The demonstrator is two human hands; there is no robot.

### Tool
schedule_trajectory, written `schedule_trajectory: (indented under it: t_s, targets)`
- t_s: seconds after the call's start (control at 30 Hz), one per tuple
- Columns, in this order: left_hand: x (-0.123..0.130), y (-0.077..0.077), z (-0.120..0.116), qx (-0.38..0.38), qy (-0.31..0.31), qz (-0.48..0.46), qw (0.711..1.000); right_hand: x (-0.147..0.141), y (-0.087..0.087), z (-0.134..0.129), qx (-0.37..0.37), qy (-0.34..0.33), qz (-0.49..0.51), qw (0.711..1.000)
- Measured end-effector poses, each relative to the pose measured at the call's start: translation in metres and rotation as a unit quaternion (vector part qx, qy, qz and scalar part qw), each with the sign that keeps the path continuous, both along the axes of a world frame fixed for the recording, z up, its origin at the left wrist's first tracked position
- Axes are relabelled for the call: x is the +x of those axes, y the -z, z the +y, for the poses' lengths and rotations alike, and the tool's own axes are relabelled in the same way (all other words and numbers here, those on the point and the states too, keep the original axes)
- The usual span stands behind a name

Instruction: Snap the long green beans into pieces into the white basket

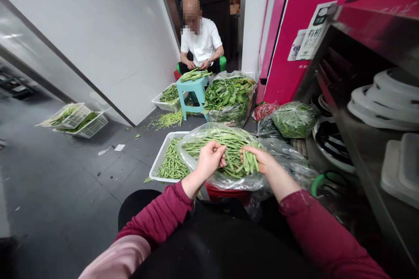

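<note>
A clear plastic bag of long green beans [209, 139] lies open in front of me on something red. Over its middle, my left hand [212, 157] is closed, thumb and fingers pinched together; what it pinches, if anything, is too small to make out. My right hand [262, 159] is wrapped round a small bunch of green beans [250, 162], whose ends point down and to the left. The two hands are a short way apart. Left of the bag, a white basket [157, 163] holds short bean pieces [173, 161].
Beyond the bag, a person [199, 43] sits behind a blue stool [193, 87] with greens on it. A large bag of leafy greens [231, 96] stands beside it. White baskets [93, 127] are at the left. A metal shelf [369, 157] with white containers flanks my right.
</note>
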State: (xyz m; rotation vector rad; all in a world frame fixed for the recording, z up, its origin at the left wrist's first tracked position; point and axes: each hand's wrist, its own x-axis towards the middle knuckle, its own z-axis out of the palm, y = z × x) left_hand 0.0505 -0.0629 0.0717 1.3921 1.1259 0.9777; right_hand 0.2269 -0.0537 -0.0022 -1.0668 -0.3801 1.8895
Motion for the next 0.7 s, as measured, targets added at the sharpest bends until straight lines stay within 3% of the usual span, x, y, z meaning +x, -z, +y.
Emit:
schedule_trajectory:
  t_s: [0.1, 0.27, 0.37, 0.43, 0.53, 0.6, 0.7]
  targets:
    - [0.004, 0.012, 0.004, -0.005, 0.018, 0.038, 0.999, -0.013, 0.000, -0.013, 0.064, -0.108, 0.015, 0.992]
    - [0.005, 0.036, 0.010, 0.109, -0.040, 0.169, 0.979, -0.035, -0.004, -0.025, 0.096, -0.100, -0.015, 0.990]
    - [-0.004, 0.039, 0.012, 0.127, 0.026, 0.201, 0.971, -0.031, -0.004, -0.023, 0.118, -0.113, -0.088, 0.983]
    - [-0.012, 0.041, 0.011, 0.045, 0.111, 0.169, 0.978, -0.024, -0.004, -0.022, 0.189, -0.148, -0.186, 0.953]
    - [-0.022, 0.047, 0.005, -0.190, 0.219, 0.031, 0.956, -0.015, -0.007, -0.023, 0.330, -0.210, -0.327, 0.860]
    - [-0.023, 0.051, -0.001, -0.296, 0.245, -0.082, 0.920, -0.013, -0.011, -0.026, 0.395, -0.229, -0.375, 0.807]
    - [-0.018, 0.055, -0.008, -0.331, 0.236, -0.219, 0.887, -0.015, -0.017, -0.031, 0.450, -0.199, -0.432, 0.756]
